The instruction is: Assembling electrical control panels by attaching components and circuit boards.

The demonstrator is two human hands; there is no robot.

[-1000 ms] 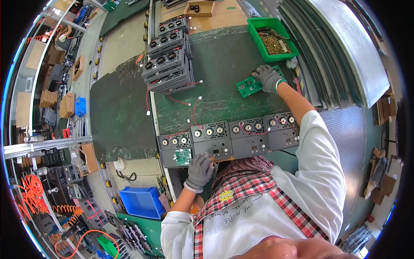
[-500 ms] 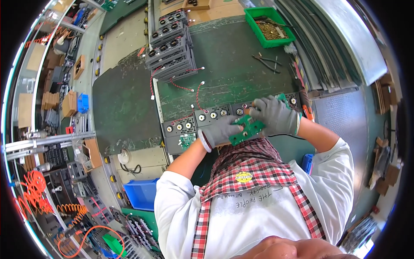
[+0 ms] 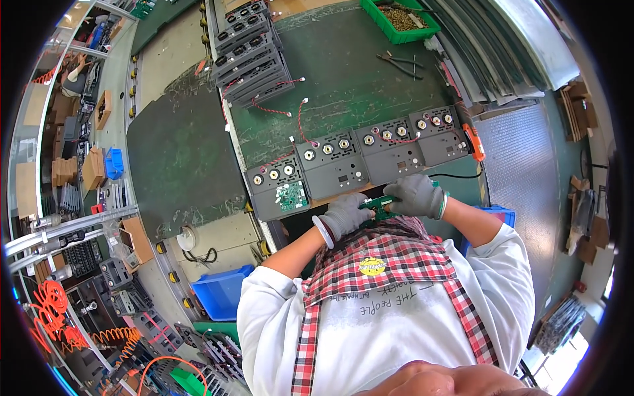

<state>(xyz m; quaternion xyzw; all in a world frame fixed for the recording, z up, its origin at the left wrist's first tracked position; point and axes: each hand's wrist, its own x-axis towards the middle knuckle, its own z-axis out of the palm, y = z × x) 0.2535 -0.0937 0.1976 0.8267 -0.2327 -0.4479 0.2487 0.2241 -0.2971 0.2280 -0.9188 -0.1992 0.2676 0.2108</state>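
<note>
1. Beyond the hands lies a green mat-covered bench (image 3: 370,72), in a cluttered workshop; grey panel units (image 3: 356,162) sit in a row just ahead of the knuckles.
2. Far ahead of the right hand, a green bin (image 3: 399,18) holds small brownish parts; a blue bin (image 3: 221,292) sits below the left elbow.
3. The left hand (image 3: 345,215) and right hand (image 3: 416,196), gloved, both grip a small green circuit board (image 3: 378,206) between them, now drawn closer to the chest than half a second ago.
</note>
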